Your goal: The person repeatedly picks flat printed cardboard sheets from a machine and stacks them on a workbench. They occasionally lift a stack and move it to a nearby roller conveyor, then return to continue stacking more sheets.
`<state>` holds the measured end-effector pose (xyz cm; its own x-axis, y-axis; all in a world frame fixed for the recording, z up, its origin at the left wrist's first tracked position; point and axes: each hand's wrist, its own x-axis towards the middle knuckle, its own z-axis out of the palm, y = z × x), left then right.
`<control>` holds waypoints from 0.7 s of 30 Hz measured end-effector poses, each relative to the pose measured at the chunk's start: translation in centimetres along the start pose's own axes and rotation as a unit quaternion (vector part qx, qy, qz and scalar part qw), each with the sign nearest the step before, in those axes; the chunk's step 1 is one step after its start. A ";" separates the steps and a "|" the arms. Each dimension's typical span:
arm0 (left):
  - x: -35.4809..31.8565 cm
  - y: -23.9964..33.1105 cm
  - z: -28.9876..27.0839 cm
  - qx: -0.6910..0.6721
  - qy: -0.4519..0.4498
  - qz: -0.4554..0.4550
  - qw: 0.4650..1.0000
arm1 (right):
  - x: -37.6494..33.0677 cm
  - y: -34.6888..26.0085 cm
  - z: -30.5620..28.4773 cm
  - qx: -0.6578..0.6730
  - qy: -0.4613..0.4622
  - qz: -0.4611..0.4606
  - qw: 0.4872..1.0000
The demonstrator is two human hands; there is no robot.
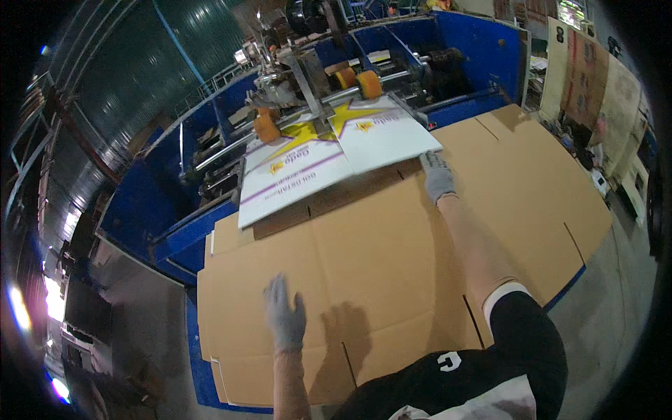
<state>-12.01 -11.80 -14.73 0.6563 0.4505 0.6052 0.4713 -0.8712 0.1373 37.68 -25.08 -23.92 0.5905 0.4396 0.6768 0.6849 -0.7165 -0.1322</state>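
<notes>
A folded white carton [301, 185] with yellow star and purple print lies under the rollers of a machine. My right hand [439, 178], in a grey glove, is at the carton's near right corner, fingers stretched forward against its edge. Grey-gloved too, my left hand [285, 318] is held over the large brown cardboard sheets [378, 259], thumb apart from the fingers, with nothing in it. Its shadow falls on the cardboard to its right. Dark slots cut into the top sheet, and more sheets show beneath it at the left edge.
Orange rollers [369, 84] and a metal bar [217, 157] cross the machine above the carton. Blue machine walls [483, 52] stand on both sides. A blue base edge [567, 287] shows under the stack. Upright cardboard panels [584, 77] stand at the far right.
</notes>
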 end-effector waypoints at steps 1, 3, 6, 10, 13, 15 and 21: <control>-2.7 -0.5 -1.2 0.007 0.004 -0.073 0.997 | -0.9 1.6 -0.9 0.011 -0.042 0.046 0.998; -9.4 -1.4 -4.4 0.074 0.071 -0.209 0.972 | -3.4 4.2 -3.6 0.015 -0.076 0.079 0.994; -13.4 -3.2 -5.7 0.133 0.073 -0.543 0.826 | -4.7 4.9 -6.2 0.015 -0.070 0.040 0.997; -15.8 -2.9 -6.4 -0.009 0.181 -0.645 0.742 | -7.5 4.2 -10.5 0.059 -0.059 0.009 0.996; -16.4 -2.5 -6.2 -0.117 0.243 -0.652 0.708 | -10.8 3.8 -13.7 0.092 -0.066 0.006 0.994; -16.9 -3.0 -6.0 -0.212 0.301 -0.625 0.688 | -13.0 3.7 -15.7 0.108 -0.069 0.014 0.992; -21.9 -5.2 -5.2 -0.498 0.468 -0.557 0.472 | -15.8 5.3 -20.6 0.178 -0.061 0.023 0.982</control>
<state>-31.89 -18.15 -24.61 -0.4388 0.8598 -0.2611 -0.6000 -0.0640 0.7974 23.18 -47.02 -20.40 0.6563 0.4880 0.5754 0.7490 -0.5127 -0.4196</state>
